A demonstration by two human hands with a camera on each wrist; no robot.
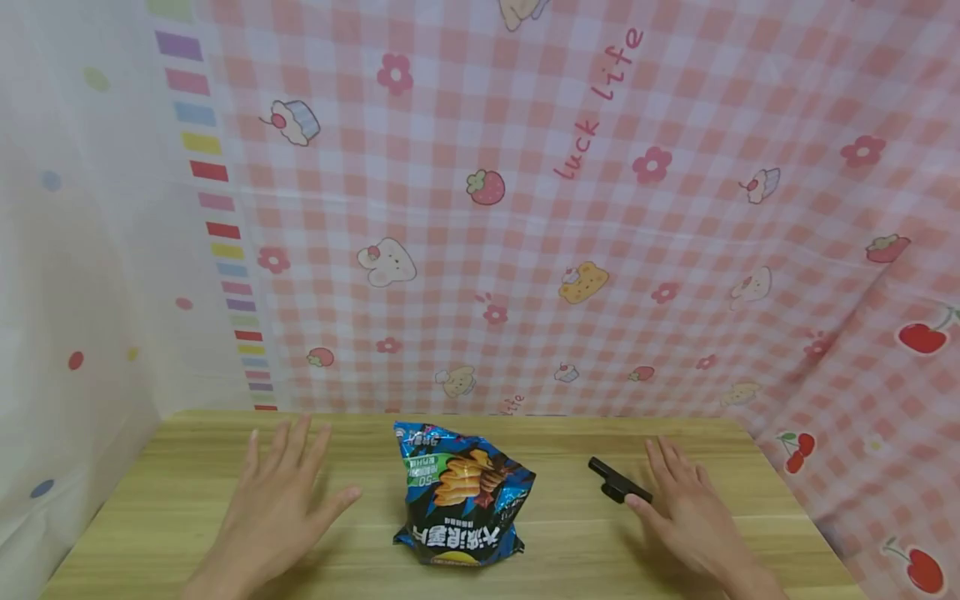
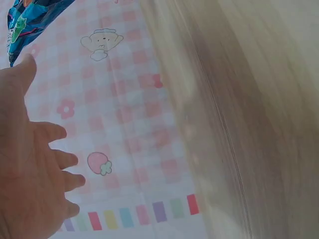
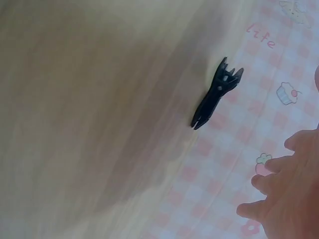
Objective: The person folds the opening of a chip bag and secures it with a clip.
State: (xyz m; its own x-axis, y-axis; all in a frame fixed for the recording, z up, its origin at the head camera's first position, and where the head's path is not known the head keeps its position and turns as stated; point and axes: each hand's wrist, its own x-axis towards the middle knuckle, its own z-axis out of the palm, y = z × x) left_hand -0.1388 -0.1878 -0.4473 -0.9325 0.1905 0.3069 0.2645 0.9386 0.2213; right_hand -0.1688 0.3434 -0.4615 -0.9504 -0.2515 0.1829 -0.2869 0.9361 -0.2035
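Pink checked cloth [image 1: 525,250] behind wooden table [image 1: 562,533]; white dotted curtain [image 1: 75,250] left.

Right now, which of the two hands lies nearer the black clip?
The right hand: its thumb tip reaches the black clip. The left hand lies flat beyond the chip bag.

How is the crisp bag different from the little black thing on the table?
The crisp bag is big, puffy and crinkled, with blue, black and yellow print; the black clip is small, thin and plain black. The bag lies mid-table between the two hands, touching neither; the clip lies right beside the right hand, by its thumb. Both rest on the wooden table, and no hand holds either; the left hand is spread flat.
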